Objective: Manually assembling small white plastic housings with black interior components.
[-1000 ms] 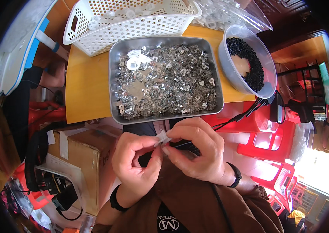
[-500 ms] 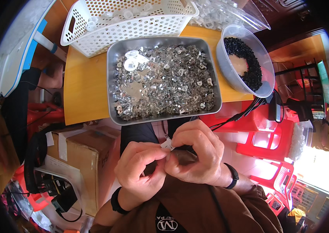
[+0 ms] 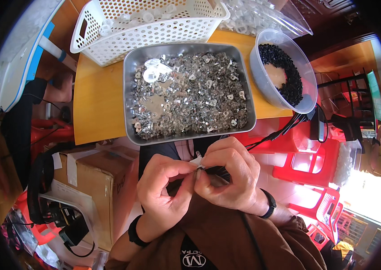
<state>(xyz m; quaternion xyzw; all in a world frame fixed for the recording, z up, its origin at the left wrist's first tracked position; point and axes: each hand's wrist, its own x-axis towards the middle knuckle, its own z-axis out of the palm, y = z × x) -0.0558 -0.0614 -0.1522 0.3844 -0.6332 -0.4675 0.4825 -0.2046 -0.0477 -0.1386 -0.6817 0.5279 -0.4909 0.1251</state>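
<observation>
Just in front of the metal tray (image 3: 129, 135), my two hands meet over a small white plastic piece (image 3: 197, 161) with a thin metallic tip pointing away from me. My left hand (image 3: 165, 186) pinches it from the left between thumb and forefinger. From the other side my right hand (image 3: 231, 177) grips it the same way, its fingers curled. The fingertips hide most of the piece's lower part. Inside the tray lie many small metal parts, and two white round plastic pieces (image 3: 153, 71) rest at its far left.
Beyond the tray stands a white perforated basket (image 3: 154, 38) holding translucent plastic pieces. A clear round tub (image 3: 262, 74) of small black parts sits at the right table edge. A cardboard box (image 3: 96, 193) is at lower left; red plastic chairs (image 3: 307, 168) are at right.
The white piece has turned and shifted slightly right and up between my fingertips. My left hand has moved a little to the right, its fingers re-angled.
</observation>
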